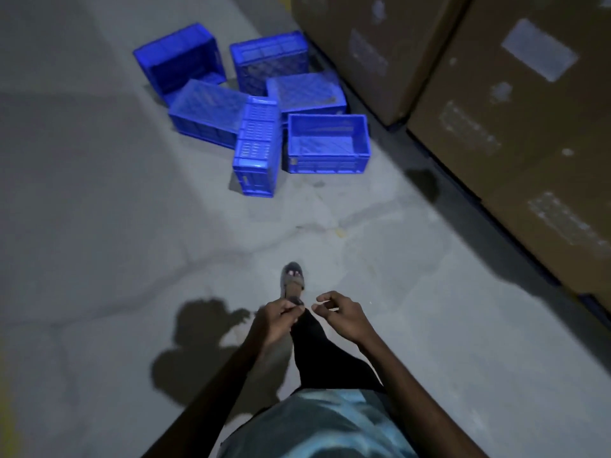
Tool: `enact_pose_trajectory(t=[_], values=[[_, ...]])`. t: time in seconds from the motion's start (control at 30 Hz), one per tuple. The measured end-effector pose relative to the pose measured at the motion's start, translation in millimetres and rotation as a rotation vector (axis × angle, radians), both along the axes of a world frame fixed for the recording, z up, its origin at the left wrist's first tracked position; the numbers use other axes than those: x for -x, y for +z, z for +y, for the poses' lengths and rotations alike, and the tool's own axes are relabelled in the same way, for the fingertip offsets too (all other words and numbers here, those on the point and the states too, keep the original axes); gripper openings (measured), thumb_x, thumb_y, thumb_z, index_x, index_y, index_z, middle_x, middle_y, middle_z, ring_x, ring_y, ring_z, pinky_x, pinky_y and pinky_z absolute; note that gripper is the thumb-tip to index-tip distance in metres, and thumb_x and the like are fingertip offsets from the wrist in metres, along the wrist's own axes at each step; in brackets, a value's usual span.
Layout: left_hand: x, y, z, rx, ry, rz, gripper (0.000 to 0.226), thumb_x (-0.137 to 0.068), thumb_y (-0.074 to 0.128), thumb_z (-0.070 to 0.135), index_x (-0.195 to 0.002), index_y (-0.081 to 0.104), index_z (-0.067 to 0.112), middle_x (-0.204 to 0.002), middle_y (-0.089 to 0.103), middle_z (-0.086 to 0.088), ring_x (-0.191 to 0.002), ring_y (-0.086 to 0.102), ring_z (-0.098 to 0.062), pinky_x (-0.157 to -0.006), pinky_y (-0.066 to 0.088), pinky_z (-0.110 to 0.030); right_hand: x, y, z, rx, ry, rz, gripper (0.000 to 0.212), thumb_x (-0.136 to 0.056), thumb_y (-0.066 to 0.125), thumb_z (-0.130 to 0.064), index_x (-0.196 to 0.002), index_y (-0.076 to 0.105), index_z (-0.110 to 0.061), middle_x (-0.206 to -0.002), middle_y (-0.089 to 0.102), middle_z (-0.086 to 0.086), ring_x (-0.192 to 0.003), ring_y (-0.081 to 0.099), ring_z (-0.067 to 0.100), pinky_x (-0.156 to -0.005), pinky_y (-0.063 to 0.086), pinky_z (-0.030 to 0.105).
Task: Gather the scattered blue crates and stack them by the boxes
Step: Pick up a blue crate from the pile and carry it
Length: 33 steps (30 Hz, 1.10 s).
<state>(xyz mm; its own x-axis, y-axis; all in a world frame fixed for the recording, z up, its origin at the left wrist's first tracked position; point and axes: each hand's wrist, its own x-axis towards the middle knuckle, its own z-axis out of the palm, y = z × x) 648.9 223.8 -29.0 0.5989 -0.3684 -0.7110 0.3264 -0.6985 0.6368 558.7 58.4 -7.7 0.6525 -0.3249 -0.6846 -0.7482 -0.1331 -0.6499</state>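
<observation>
Crates (258, 107): six blue ones in a loose heap on the floor (99, 226) at 12 o'clock, well ahead of me, none stacked. Upright crate (327, 143) sits nearest the boxes, mouth up. End-standing crate (256, 147) is just beside it at its 9 o'clock. Behind those, two lie bottom up, and two more at the far edge are tipped on their sides. Boxes (496, 94): big brown cardboard, a wall of them from 1 to 3 o'clock, with the heap's right edge near the first one.

Left hand (277, 320): low at 6 o'clock, fingers curled in against the thumb; can't tell if anything is in it. Right hand (340, 312): just beside it, fingers loosely bent, nothing held. Both well apart from the heap. Sandal (292, 282) shows just beyond the hands.
</observation>
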Motion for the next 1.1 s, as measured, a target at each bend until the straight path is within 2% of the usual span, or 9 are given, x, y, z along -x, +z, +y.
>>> enact_pose_trajectory(t=[0.17, 0.27, 0.37, 0.43, 0.57, 0.73, 0.8, 1.0, 1.1], values=[[-151.9, -1.7, 1.4, -0.007, 0.072, 0.069, 0.022, -0.104, 0.063, 0.023, -0.086, 0.064, 0.01, -0.086, 0.066, -0.015, -0.082, 0.061, -0.023, -0.078, 0.046, -0.035, -169.3, -1.1, -15.9, -0.095, 0.108, 0.008, 0.026, -0.097, 0.069, -0.029, -0.119, 0.071, -0.016, -0.116, 0.073, 0.008, -0.11, 0.068, 0.023, -0.093, 0.05, 0.031], [-239.1, 16.9, 6.8, -0.022, 0.175, 0.018, 0.028, -0.104, 0.063, 0.027, -0.087, 0.067, 0.006, -0.087, 0.071, -0.019, -0.083, 0.068, -0.032, -0.079, 0.054, -0.038, -266.3, 10.3, -20.4, -0.116, 0.144, -0.007, 0.023, -0.096, 0.069, -0.029, -0.116, 0.072, -0.017, -0.115, 0.074, 0.005, -0.108, 0.068, 0.022, -0.087, 0.05, 0.029], [-321.6, 33.9, 16.1, 0.019, 0.332, -0.033, 0.021, -0.103, 0.063, 0.024, -0.099, 0.068, 0.004, -0.095, 0.074, -0.014, -0.084, 0.071, -0.029, -0.062, 0.054, -0.018, -365.1, 17.4, -21.8, -0.105, 0.169, -0.029, 0.021, -0.094, 0.072, -0.03, -0.111, 0.074, -0.017, -0.108, 0.076, 0.005, -0.099, 0.071, 0.022, -0.078, 0.048, 0.022], [-369.9, 45.2, 23.5, 0.038, 0.432, -0.078, 0.018, -0.104, 0.063, 0.02, -0.105, 0.069, 0.004, -0.097, 0.071, -0.014, -0.082, 0.066, -0.021, -0.054, 0.048, -0.009, -426.2, 23.0, -19.5, -0.088, 0.243, -0.041, 0.022, -0.093, 0.073, -0.031, -0.11, 0.075, -0.017, -0.106, 0.076, 0.005, -0.098, 0.07, 0.021, -0.083, 0.05, 0.025], [-459.9, 51.1, 40.7, 0.076, 0.557, -0.075, 0.024, -0.105, 0.061, 0.015, -0.113, 0.067, -0.007, -0.099, 0.069, -0.017, -0.091, 0.065, -0.025, -0.068, 0.053, -0.02, -542.2, 21.7, -11.3, -0.061, 0.34, -0.045, 0.022, -0.092, 0.073, -0.035, -0.109, 0.075, -0.021, -0.103, 0.075, 0.001, -0.098, 0.07, 0.017, -0.091, 0.05, 0.027], [-581.3, 33.2, 69.1, 0.065, 0.574, -0.054, 0.016, -0.108, 0.055, 0.022, -0.108, 0.065, 0.009, -0.096, 0.068, -0.009, -0.073, 0.06, -0.011, -0.05, 0.041, -0.004, -680.8, -2.9, 17.8, -0.025, 0.429, -0.035, 0.025, -0.093, 0.073, -0.034, -0.112, 0.073, -0.018, -0.096, 0.071, -0.003, -0.093, 0.066, 0.016, -0.095, 0.049, 0.03], [-640.6, 25.0, 82.3, 0.078, 0.583, -0.048, 0.011, -0.108, 0.054, 0.015, -0.106, 0.059, 0.006, -0.098, 0.062, -0.014, -0.076, 0.058, -0.015, -0.054, 0.043, -0.008, -737.4, -11.5, 34.8, 0.006, 0.451, -0.024, 0.024, -0.093, 0.074, -0.036, -0.11, 0.073, -0.02, -0.095, 0.072, -0.004, -0.095, 0.068, 0.018, -0.095, 0.05, 0.03], [-820.6, 21.3, 134.8, 0.145, 0.613, -0.09, 0.009, -0.102, 0.065, 0.013, -0.093, 0.066, 0.012, -0.093, 0.067, -0.017, -0.092, 0.061, -0.024, -0.091, 0.054, -0.049, -907.6, -7.7, 96.3, 0.04, 0.474, -0.058, 0.013, -0.091, 0.077, -0.031, -0.1, 0.072, -0.024, -0.09, 0.073, -0.004, -0.086, 0.065, 0.016, -0.087, 0.052, 0.03], [-909.3, 24.0, 153.2, 0.153, 0.548, -0.121, 0.013, -0.101, 0.068, 0.019, -0.1, 0.072, 0.006, -0.091, 0.07, -0.011, -0.087, 0.064, -0.022, -0.092, 0.055, -0.049, -996.5, -2.7, 125.7, 0.045, 0.486, -0.107, 0.011, -0.091, 0.077, -0.03, -0.1, 0.071, -0.027, -0.092, 0.074, -0.003, -0.088, 0.069, 0.018, -0.089, 0.052, 0.03]])
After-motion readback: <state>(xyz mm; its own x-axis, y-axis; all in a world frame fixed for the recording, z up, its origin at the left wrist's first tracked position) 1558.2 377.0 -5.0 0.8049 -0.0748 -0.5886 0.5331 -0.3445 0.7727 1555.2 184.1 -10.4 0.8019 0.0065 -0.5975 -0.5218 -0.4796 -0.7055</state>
